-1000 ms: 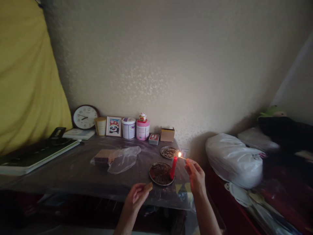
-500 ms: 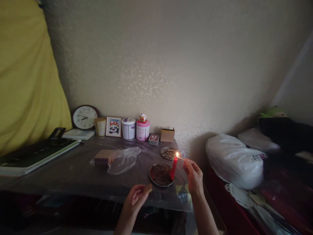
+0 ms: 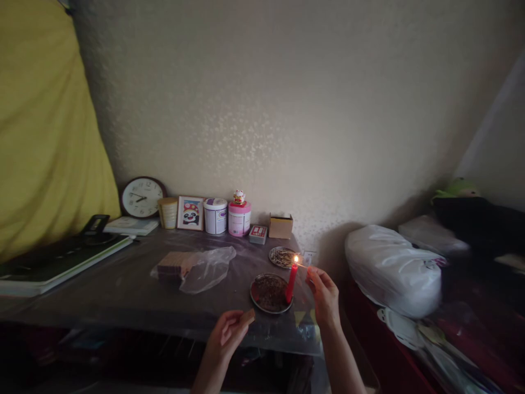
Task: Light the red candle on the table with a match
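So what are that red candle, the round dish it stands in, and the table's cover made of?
The red candle looks like wax: matte, smooth, flame at its top. The round dish seems metal, judging by its thin shiny rim. The table cover looks like clear plastic film, glossy and wrinkled. The right hand holds a match, probably wood.

One head-worn view, facing the wall over the table

You look forward and slightly down from standing height: the table [image 3: 123, 295] stretches mid-distance to the wall, your hands sit close at the bottom edge, and no second view overlaps.
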